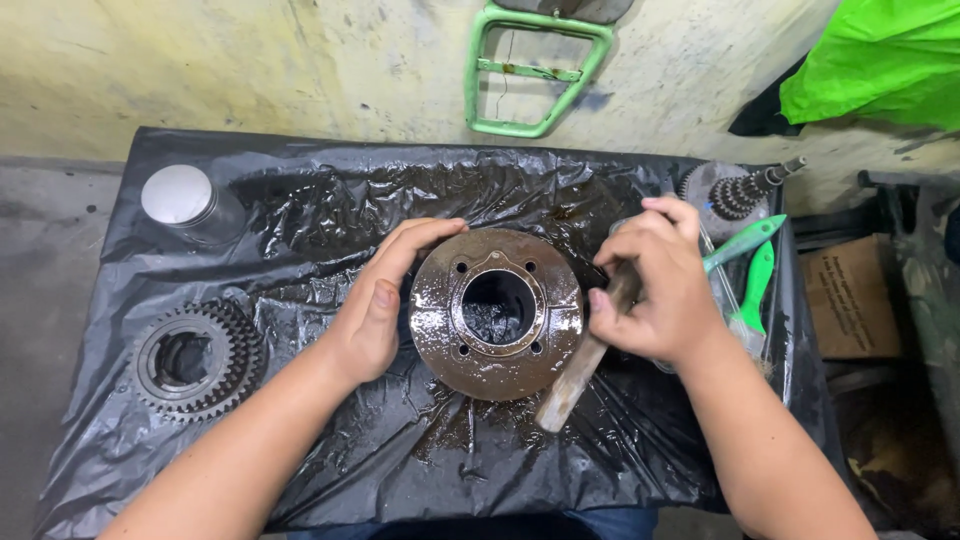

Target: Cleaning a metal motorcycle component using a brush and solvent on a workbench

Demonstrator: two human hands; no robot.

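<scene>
Left hand open, cupping the left edge of the oily round flanged metal part, which sits mid-bench on black plastic sheet. Right hand clenched around a wooden handle at the part's right side. Large gear lies far left.

Oily glossy metal disc on wrinkled shiny black plastic sheet.
</scene>
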